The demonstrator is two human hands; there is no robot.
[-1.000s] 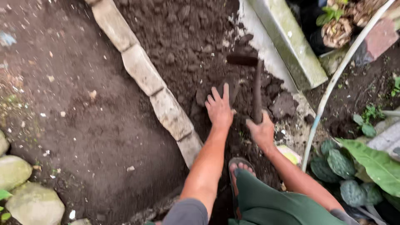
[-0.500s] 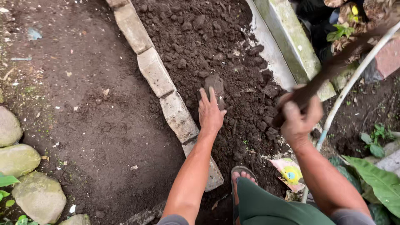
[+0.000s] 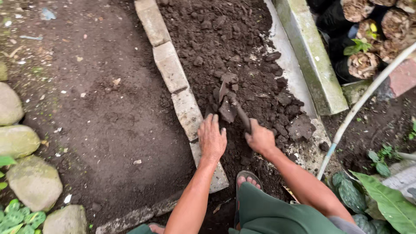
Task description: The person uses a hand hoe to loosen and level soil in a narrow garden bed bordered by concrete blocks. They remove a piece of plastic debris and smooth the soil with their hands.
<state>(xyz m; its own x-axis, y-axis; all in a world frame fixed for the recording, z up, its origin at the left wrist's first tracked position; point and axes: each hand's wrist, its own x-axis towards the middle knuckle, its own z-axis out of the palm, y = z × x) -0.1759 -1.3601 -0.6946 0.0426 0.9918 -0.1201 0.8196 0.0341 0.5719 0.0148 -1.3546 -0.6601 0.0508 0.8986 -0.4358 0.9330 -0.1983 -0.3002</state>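
Down in the soil bed [image 3: 225, 47], the right hand [image 3: 260, 138] has its grip closed tight round the handle of a small hoe [image 3: 234, 104]; the hoe's blade is sunk among dark clods just beyond the fingers, pointing away from the person; the left hand [image 3: 212, 138] lies flat with fingers spread, holding nothing, palm down on the loose earth just beside the hoe and touching the inner edge of the paving-block border [image 3: 173, 73]; that border runs along the bed's left side, with bare packed ground [image 3: 99, 112] beyond it; a concrete kerb [image 3: 310, 65] lines the bed's far right side; a white pipe [image 3: 364, 99] slants past the kerb; a sandalled foot [image 3: 248, 180] rests on the soil near the hoe's handle, below both hands.
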